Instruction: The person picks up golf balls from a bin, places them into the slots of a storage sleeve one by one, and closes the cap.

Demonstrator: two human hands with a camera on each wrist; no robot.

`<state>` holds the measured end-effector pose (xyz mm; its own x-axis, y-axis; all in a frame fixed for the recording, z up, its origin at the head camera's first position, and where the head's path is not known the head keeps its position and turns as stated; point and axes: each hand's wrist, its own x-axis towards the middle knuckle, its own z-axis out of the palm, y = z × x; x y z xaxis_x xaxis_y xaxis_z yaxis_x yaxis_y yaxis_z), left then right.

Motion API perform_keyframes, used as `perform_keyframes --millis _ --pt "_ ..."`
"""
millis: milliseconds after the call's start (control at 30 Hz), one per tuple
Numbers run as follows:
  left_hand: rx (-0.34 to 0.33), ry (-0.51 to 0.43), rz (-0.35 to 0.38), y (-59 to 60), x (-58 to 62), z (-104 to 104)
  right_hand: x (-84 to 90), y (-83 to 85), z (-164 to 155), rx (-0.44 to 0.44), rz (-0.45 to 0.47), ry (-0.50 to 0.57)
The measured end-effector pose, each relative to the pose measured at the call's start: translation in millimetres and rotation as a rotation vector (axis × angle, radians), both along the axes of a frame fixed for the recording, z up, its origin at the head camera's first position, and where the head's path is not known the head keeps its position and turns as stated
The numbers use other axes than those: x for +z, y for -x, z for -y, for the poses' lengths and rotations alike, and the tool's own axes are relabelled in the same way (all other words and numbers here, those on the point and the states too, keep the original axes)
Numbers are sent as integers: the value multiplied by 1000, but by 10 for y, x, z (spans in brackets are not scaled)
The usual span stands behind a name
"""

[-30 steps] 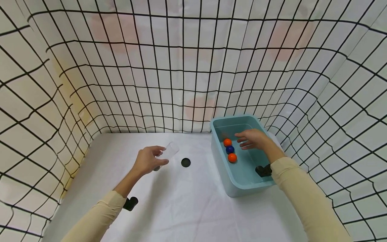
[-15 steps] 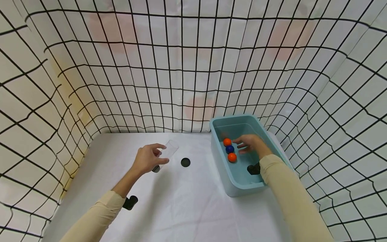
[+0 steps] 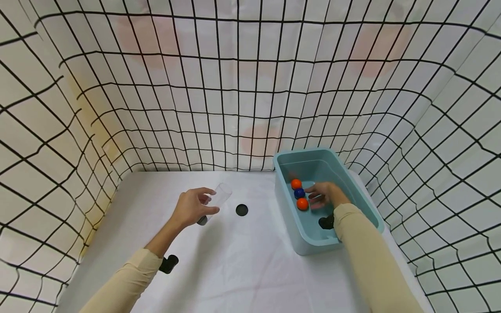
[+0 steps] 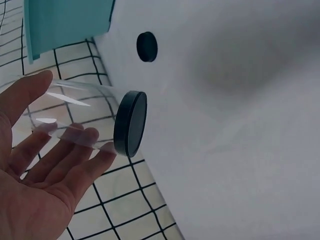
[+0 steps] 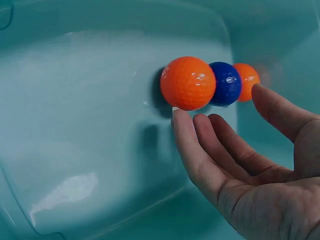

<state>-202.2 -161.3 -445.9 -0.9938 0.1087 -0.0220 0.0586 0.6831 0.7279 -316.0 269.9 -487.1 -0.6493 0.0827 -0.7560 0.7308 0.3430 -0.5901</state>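
1. We see our left hand (image 3: 192, 208) holding a clear plastic tube with a black round end cap (image 3: 214, 202) above the white table (image 3: 242, 261), thumb on one side and fingers curled against the other.
2. In the left wrist view the tube (image 4: 80, 120) lies across the fingertips (image 4: 75, 142), its black cap pointing toward the table.
3. A small black round disc (image 3: 241, 210) lies on the table just right of the tube.
4. Our right hand (image 3: 325, 195) is down inside the light blue rectangular plastic tub (image 3: 309, 243) at the right, fingers spread and relaxed, gripping nothing.
5. Three balls sit in a touching row against the tub's left wall: a near orange dimpled ball (image 5: 188, 83), a dark blue ball (image 5: 226, 83), and a far orange ball (image 5: 247, 80).
6. Our fingertips (image 5: 181, 122) are just beside the near orange ball.
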Motion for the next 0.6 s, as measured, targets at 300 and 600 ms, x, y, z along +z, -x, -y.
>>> perform_keyframes --millis 300,600 --pt "15 -4 3 -14 -15 49 -81 -35 43 -47 59 3" --pt "16 4 -4 -7 -66 77 -181 -39 86 -65 79 35"
